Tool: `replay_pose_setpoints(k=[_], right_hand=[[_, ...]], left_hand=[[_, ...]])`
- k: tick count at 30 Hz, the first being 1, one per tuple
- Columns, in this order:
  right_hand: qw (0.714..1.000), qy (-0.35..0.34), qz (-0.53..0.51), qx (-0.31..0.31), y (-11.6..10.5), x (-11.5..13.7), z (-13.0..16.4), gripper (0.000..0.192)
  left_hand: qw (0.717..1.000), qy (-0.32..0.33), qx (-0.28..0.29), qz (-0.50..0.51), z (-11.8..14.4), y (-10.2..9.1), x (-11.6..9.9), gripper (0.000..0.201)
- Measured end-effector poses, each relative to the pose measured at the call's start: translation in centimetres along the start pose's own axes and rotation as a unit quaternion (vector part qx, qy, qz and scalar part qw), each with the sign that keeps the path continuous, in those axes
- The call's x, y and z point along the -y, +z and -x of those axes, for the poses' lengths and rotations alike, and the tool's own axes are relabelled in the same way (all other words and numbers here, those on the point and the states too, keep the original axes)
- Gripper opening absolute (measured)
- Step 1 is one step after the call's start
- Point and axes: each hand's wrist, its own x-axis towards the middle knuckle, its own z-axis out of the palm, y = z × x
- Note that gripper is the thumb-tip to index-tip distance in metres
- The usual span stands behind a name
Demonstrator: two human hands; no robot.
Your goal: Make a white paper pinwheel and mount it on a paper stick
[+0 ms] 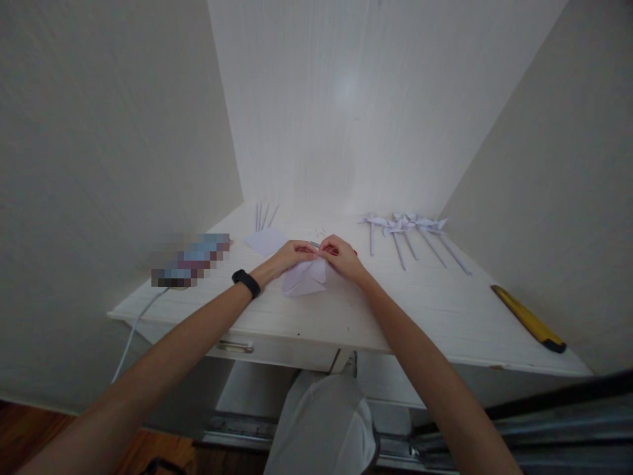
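Pinching the top edge of a folded white paper piece [305, 278], I have both hands meeting at its middle, where it lies on the white wooden desk [435, 316] near the front edge. My left hand [291, 254] and my right hand [340, 256] are both clenched on the paper, fingertips almost touching. Just behind my left hand lies a flat white paper sheet [267, 240], with thin white paper sticks [264, 216] beyond it. To the right, well apart, lies a row of finished white paper pinwheels [408, 227], and a yellow utility knife [528, 319] rests near the desk's right edge.
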Motion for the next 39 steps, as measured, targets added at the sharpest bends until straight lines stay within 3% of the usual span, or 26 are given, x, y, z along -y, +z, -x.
replay_pose_setpoints(k=[8, 25, 39], right_hand=[[1.000, 0.007, 0.020, 0.008, -0.1, 0.3, 0.0, 0.008], [0.999, -0.033, 0.032, 0.017, -0.2, 0.7, 0.2, 0.010], [0.999, 0.008, -0.025, 0.036, -0.1, 0.2, 0.1, 0.010]], left_hand=[[0.999, -0.029, -0.013, 0.013, 0.4, 0.4, -0.9, 0.023], [1.000, 0.003, -0.003, -0.012, 0.0, 0.2, -0.5, 0.019], [1.000, 0.003, -0.018, -0.018, 0.2, 0.2, -0.5, 0.013]])
